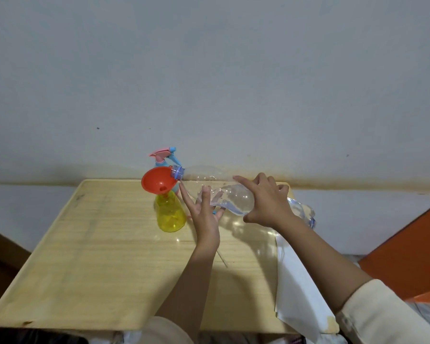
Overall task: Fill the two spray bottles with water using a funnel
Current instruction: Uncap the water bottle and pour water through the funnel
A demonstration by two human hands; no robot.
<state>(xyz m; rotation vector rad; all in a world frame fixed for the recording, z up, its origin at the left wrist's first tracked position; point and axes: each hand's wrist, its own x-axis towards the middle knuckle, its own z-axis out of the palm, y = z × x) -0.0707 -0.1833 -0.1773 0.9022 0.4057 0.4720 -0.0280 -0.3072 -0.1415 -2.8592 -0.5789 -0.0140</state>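
Head view, one entry. Wooden table [97,244]: pale top, far edge against the wall [209,70], front edge nearest me; its left half and the near middle lie bare. Yellow spray bottle [170,214]: upright, well inside the far edge, sprayer off, red funnel [158,182] seated in its neck. Second spray bottle [165,158]: blue with a pink trigger head, just behind the funnel, mostly hidden. Clear water bottle [233,198]: tipped on its side, mouth touching the funnel rim. My left hand [205,214]: fingers spread, propping the bottle from below, forefinger reaching toward the neck. My right hand [266,202]: wrapped over the bottle's body, forefinger lifted straight. White cloth [298,289]: hangs over the table's right front corner. Orange surface [407,256]: beyond the right edge.
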